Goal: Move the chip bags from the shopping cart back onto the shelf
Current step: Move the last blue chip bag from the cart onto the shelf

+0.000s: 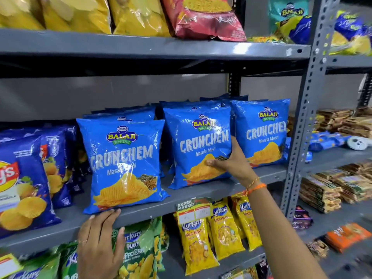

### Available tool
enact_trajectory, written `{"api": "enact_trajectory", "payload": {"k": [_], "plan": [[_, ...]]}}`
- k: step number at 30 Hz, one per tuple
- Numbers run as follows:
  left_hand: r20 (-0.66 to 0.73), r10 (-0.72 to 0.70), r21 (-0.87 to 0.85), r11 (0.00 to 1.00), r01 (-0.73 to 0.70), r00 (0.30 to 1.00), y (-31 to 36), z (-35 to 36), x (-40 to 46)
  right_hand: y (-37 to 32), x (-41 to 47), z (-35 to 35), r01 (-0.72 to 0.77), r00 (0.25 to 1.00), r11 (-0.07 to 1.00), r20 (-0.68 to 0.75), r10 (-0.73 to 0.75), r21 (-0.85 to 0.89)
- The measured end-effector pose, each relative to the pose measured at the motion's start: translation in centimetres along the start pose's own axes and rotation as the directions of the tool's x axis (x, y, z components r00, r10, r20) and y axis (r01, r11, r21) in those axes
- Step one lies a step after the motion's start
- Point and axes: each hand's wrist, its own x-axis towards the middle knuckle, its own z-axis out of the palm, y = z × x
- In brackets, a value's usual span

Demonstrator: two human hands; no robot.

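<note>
Head view: we see the right hand (231, 162) grasping the middle Crunchem bag (198, 146) by its lower right edge, seemingly to stand it upright on the shelf (201, 195), while the left hand (100, 232), fingers released, steadies the left bag (122, 164) from below

Three glossy blue Balaji Crunchem chip bags (124, 166) (201, 148) (263, 133) front the middle grey metal shelf (221, 193), each with more behind. At six o'clock hang three yellow Kurkure packets (198, 240) (226, 228) (248, 220). At twelve o'clock, one red snack bag (205, 17).
</note>
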Motion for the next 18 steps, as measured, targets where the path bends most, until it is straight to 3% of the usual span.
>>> {"api": "enact_trajectory", "payload": {"k": [8, 10, 13, 15, 16, 18], "plan": [[0.029, 0.002, 0.005, 1.0, -0.002, 1.0, -0.2, -0.3, 0.0, -0.4, 0.0, -0.9, -0.059, 0.998, 0.998, 0.023, 0.059, -0.031], [0.046, 0.015, 0.022, 1.0, -0.016, 0.999, -0.5, -0.7, -0.2, -1.3, -0.9, -0.7, -0.069, 0.997, 0.983, -0.047, 0.062, -0.169], [0.06, 0.012, 0.063, 0.998, -0.016, 0.998, -2.0, -1.5, -0.7, -3.4, -3.6, 0.6, -0.073, 0.958, 0.929, -0.286, -0.036, -0.362], [0.068, -0.004, 0.094, 0.996, -0.002, 0.998, -3.0, -2.0, -1.0, -5.1, -6.1, 3.4, 0.043, 0.894, 0.947, -0.411, -0.179, -0.319], [0.073, -0.01, 0.1, 0.995, 0.003, 0.997, -3.5, -2.2, -1.0, -6.2, -7.1, 5.2, 0.098, 0.893, 0.963, -0.404, -0.197, -0.253], [0.079, -0.018, 0.098, 0.995, 0.01, 0.997, -4.2, -2.7, -0.9, -8.1, -8.2, 9.1, 0.074, 0.976, 0.994, -0.197, -0.09, -0.087]]}}
